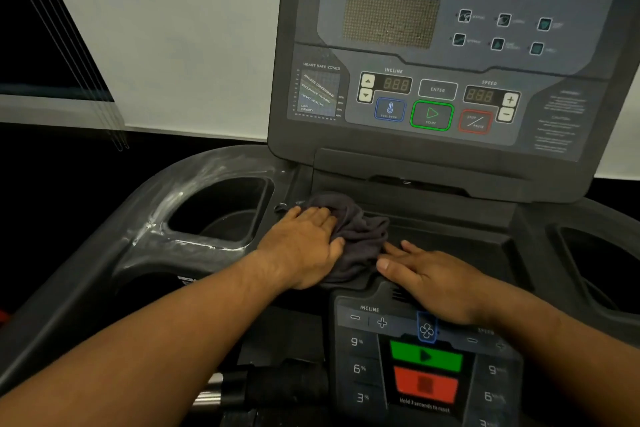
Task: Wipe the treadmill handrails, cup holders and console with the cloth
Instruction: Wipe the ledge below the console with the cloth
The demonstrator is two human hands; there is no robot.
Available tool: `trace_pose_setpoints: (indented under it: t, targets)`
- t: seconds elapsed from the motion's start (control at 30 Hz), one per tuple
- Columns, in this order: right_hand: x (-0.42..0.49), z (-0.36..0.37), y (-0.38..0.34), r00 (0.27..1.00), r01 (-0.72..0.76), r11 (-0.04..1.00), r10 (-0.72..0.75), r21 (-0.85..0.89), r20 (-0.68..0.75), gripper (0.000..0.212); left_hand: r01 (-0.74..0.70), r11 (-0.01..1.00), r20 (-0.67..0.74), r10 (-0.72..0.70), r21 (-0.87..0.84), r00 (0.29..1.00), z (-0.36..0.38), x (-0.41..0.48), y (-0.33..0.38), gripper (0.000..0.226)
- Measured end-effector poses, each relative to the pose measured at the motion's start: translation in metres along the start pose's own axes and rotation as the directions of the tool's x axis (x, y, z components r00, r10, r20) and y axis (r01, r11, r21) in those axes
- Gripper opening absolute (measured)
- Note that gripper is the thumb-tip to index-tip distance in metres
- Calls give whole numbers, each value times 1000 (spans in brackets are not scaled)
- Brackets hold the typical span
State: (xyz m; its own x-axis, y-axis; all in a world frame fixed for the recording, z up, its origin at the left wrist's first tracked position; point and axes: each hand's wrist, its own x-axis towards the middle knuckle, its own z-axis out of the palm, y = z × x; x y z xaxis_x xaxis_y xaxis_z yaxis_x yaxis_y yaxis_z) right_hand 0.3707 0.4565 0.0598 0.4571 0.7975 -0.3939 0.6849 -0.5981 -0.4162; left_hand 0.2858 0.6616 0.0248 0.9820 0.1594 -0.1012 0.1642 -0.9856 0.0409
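Down on the ledge under the console (450, 55), the left hand (304, 243) presses a dark cloth (360, 239).

The cloth lies bunched on the flat ledge between the left cup holder (221, 211) and the right cup holder (595, 263). The left hand lies flat on the cloth's left part, fingers straight and close together, thumb alongside. The right hand (433, 281) rests palm down just beside the cloth, fingers straight and slightly spread, above the lower control panel (426, 364); its fingertips perhaps touch the cloth's edge. Whitish streaks mark the rim round the left cup holder.
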Motion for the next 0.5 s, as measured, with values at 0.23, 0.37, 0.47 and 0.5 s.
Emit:
trace_pose_setpoints:
  t: [0.23, 0.37, 0.47, 0.5]
  targets:
    - [0, 1, 2, 1000, -25, 1000, 25, 4, 0, 55, 133, 991, 75, -131, -33, 989, 2, -3, 0, 63]
    - [-1, 0, 1, 1000, 2, 1000, -2, -1, 3, 50, -47, 991, 156, 66, -123, 986, -3, 17, 12, 64]
    - [-2, -1, 4, 997, -21, 999, 19, -30, -68, 50, -150, 950, 186, 205, -274, 961, -5, 25, 36, 61]
    - [-2, -1, 5, 996, -27, 999, 25, -24, -82, 50, -161, 946, 189, 219, -280, 957, -5, 25, 38, 61]
